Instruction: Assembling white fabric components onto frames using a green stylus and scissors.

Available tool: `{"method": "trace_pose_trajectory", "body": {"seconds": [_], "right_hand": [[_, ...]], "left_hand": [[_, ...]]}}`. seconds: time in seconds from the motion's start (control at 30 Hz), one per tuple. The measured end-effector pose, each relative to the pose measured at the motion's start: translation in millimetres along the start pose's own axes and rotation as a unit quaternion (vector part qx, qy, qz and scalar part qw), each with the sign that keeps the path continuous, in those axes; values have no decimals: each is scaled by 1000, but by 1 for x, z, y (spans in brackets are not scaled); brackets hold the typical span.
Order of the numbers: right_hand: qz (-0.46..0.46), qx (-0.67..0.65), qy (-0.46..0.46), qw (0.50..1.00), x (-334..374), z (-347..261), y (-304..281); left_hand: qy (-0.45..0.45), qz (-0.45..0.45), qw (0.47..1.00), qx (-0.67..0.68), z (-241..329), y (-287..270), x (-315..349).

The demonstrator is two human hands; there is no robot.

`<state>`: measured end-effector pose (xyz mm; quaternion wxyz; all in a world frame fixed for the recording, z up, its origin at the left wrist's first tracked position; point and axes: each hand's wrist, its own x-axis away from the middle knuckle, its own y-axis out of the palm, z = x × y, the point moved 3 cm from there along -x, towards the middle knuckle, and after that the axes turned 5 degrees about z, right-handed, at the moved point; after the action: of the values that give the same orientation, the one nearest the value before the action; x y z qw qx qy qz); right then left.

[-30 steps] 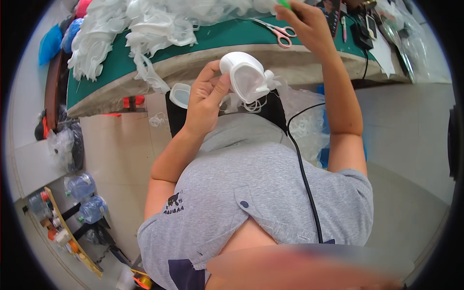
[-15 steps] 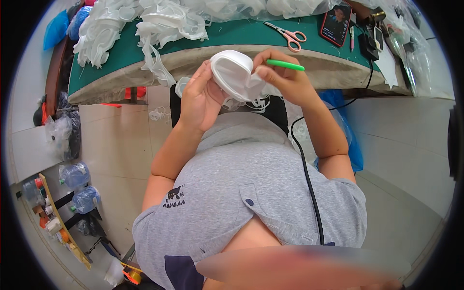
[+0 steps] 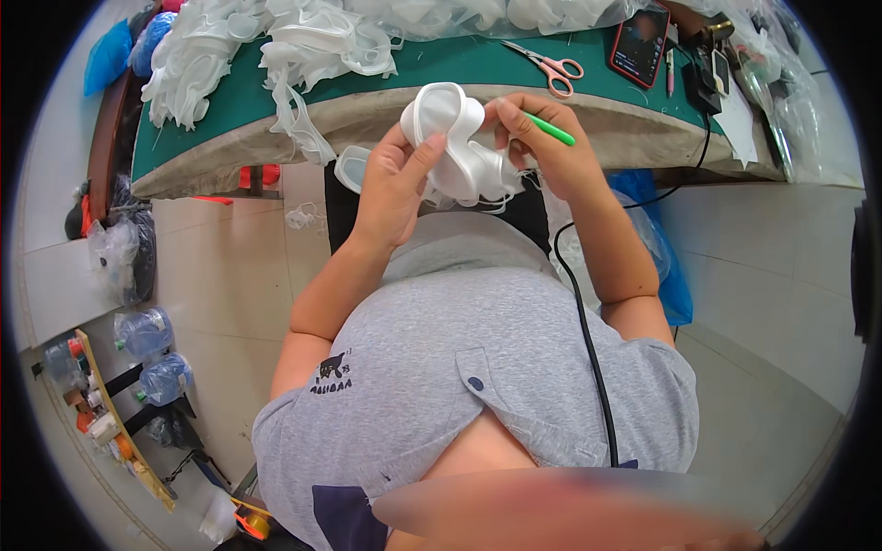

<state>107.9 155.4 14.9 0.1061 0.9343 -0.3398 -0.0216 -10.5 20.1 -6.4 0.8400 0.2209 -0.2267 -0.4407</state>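
In front of my belly, my left hand (image 3: 393,188) grips a soft white rimmed piece (image 3: 464,173), its thumb pressed onto the rim. The piece is twisted into two rounded loops with a thin, pale sheet inside the upper one. My right hand (image 3: 556,151) is closed around a slim green pen-like tool (image 3: 553,129); its tip is hidden by the fingers. Those fingertips are close to the right side of the white piece, and I cannot tell whether they touch it. Loose white threads hang below. Another white rimmed piece (image 3: 352,169) lies just left of my left hand.
On the green table (image 3: 441,66) are white pieces heaped at the left (image 3: 197,69), pink-handled scissors (image 3: 556,73), a phone (image 3: 639,46) and a pen (image 3: 670,73). A black cable (image 3: 588,349) runs down across my shirt. Water jugs (image 3: 165,378) stand at the left.
The white piece has turned and twisted from one broad open oval into two loops. My left thumb has come over its front. The green tool now tilts more steeply downward to the right.
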Motion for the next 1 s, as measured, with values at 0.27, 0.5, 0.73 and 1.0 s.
{"method": "trace_pose_trajectory", "body": {"seconds": [0.27,0.5,0.73,1.0], "right_hand": [[-171,46,108,978,4,10,1],[-25,159,-111,981,8,3,3],[-18,131,-125,983,5,2,9],[101,124,-206,965,8,-8,1]], "left_hand": [[101,-11,987,-121,8,5,5],[126,58,989,-52,7,1,2],[17,12,1000,11,8,7,5],[-167,-5,974,153,-3,2,0]]}}
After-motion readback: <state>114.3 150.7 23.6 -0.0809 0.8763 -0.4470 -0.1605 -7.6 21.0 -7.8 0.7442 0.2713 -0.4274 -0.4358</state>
